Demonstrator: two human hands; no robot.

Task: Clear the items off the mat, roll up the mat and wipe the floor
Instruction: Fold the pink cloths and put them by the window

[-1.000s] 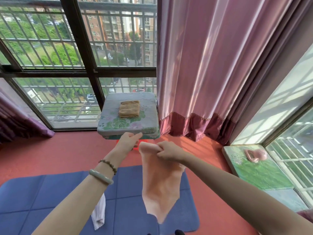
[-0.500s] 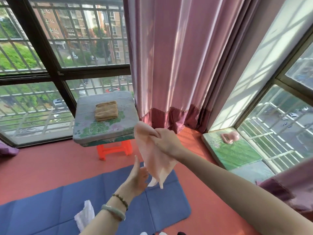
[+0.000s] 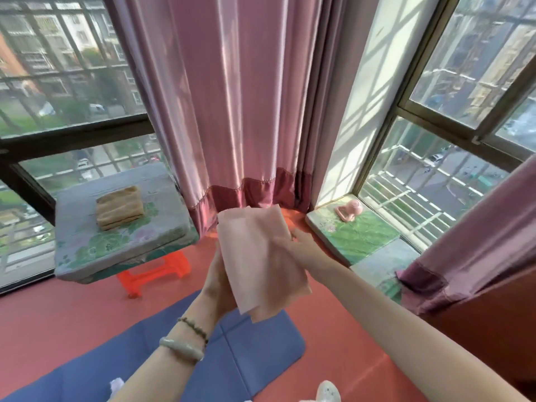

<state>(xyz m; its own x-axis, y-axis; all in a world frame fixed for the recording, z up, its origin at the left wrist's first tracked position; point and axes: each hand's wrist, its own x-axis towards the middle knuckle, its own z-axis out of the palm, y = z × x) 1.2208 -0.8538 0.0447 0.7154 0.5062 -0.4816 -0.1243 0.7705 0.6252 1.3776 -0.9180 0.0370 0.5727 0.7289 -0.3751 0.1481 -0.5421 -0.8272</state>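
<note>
A pale pink cloth point(image 3: 261, 256) hangs folded in the air in front of me, above the far end of the blue mat point(image 3: 255, 352). My left hand point(image 3: 216, 278) holds its left edge from behind, mostly hidden by the cloth. My right hand point(image 3: 301, 245) grips its right edge, blurred by motion. A white cloth point(image 3: 116, 385) lies on the mat at the bottom edge, partly hidden by my left forearm.
A cushioned stool point(image 3: 121, 245) with orange legs carries a folded tan towel point(image 3: 119, 207) at the left. Pink curtains point(image 3: 232, 111) hang behind it. A green cushion point(image 3: 356, 233) by the right window holds a pink object point(image 3: 349, 210). Red floor point(image 3: 72, 314) surrounds the mat.
My view has swung to the right. The pink cloth, hanging from my right hand before, is now folded over and held by both hands; my left hand came up to it.
</note>
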